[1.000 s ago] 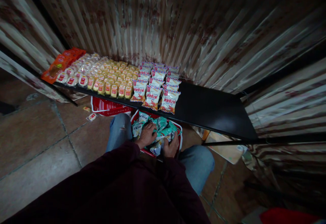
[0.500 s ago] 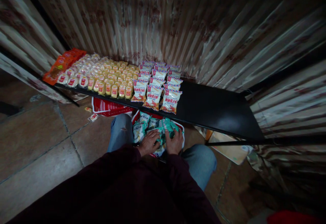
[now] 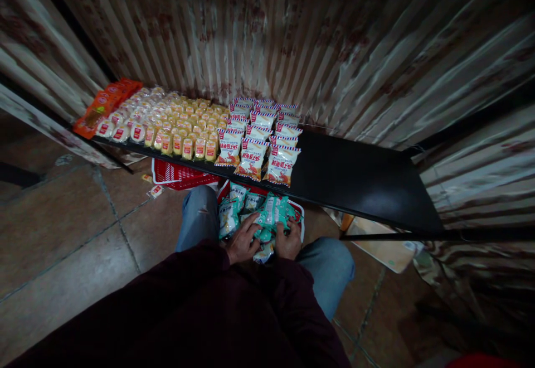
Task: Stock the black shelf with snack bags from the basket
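Between my knees sits a red basket with a white rim, full of teal-and-white snack packets. My left hand is closed on the near left side of a bunch of teal snack packets. On the right side of the same bunch, my right hand curls its fingers around the edge. The bunch shows its teal backs, and the fingers partly cover it. One more packet lies between my wrists.
A black shelf runs across in front. On it stand white-and-orange snack bags, yellow wrapped cakes, white wrapped cakes and an orange bag. Another red basket is under the shelf. Small wrapped pieces lie on the floor.
My fingers have closed in around the teal packets, which now show more of their backs. Both hands have shifted slightly toward me.
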